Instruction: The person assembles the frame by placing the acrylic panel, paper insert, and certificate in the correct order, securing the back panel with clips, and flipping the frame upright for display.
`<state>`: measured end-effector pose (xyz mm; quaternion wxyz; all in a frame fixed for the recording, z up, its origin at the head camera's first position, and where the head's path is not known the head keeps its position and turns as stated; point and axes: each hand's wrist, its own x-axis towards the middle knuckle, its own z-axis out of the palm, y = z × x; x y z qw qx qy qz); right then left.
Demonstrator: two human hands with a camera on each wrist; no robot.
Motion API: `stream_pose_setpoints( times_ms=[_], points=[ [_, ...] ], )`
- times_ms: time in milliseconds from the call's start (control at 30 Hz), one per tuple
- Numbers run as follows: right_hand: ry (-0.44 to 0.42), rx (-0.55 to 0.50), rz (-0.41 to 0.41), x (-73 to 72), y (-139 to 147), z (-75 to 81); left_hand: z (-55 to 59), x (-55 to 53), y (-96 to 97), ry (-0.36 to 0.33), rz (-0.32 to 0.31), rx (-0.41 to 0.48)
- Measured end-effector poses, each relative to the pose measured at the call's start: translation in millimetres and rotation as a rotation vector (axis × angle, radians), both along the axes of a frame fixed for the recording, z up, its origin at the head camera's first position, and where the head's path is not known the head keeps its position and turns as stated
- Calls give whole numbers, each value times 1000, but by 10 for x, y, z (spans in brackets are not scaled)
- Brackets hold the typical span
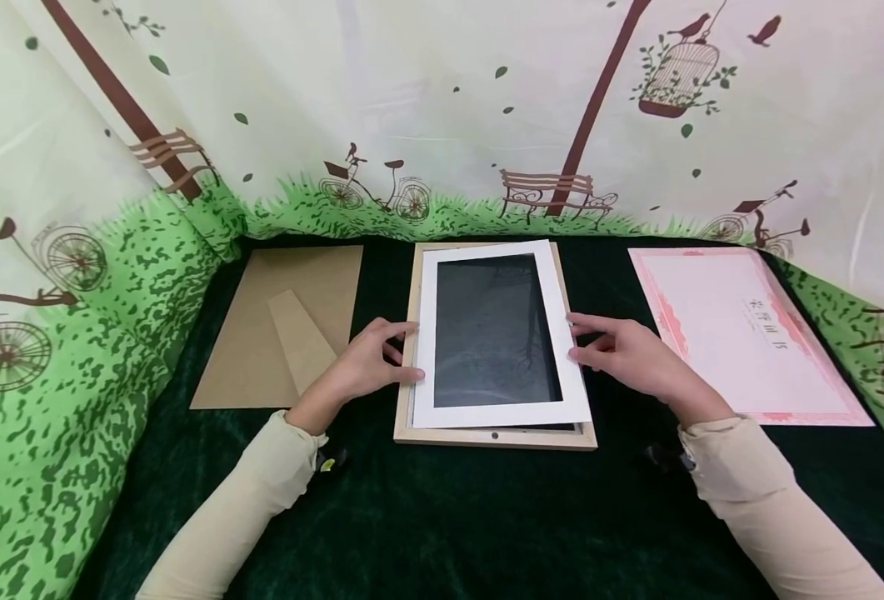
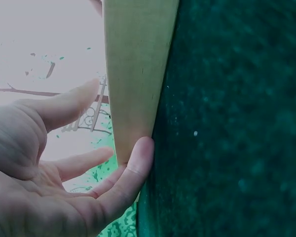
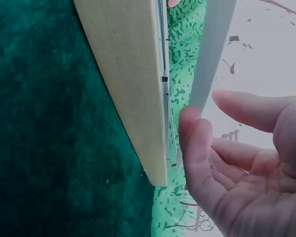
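Note:
A wooden photo frame (image 1: 449,437) lies flat on the dark green cloth in front of me. Over it, slightly askew, is a white picture mat (image 1: 576,392); a dark reflective surface shows through its window. My right hand (image 1: 625,354) pinches the mat's right edge between thumb and fingers. In the right wrist view that mat (image 3: 212,54) stands tilted up, apart from the frame's side (image 3: 126,64). My left hand (image 1: 370,358) is at the frame's left side, its thumb near the mat's edge. In the left wrist view a fingertip (image 2: 143,150) touches the wooden side (image 2: 140,64).
To the left lies a brown backing board (image 1: 224,367) with an easel stand (image 1: 295,342) on it. A white sheet with a pink border (image 1: 719,317) and printed characters lies to the right. Printed curtains (image 1: 427,100) hang behind and at the left.

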<state>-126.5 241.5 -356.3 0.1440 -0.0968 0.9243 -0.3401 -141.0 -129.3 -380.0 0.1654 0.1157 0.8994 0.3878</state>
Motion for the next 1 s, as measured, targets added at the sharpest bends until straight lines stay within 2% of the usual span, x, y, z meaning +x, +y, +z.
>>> stream_pose_setpoints(
  times_ms=[200, 433, 733, 1000],
  points=[
    [83, 120, 91, 43, -43, -15, 13, 5, 20, -29, -8, -6],
    [116, 213, 102, 62, -79, -45, 28, 31, 32, -52, -8, -4],
    [127, 237, 131, 63, -82, -118, 36, 60, 50, -19, -46, -50],
    [143, 246, 141, 75, -91, -118, 5, 83, 57, 55, -63, -67]
  ],
)
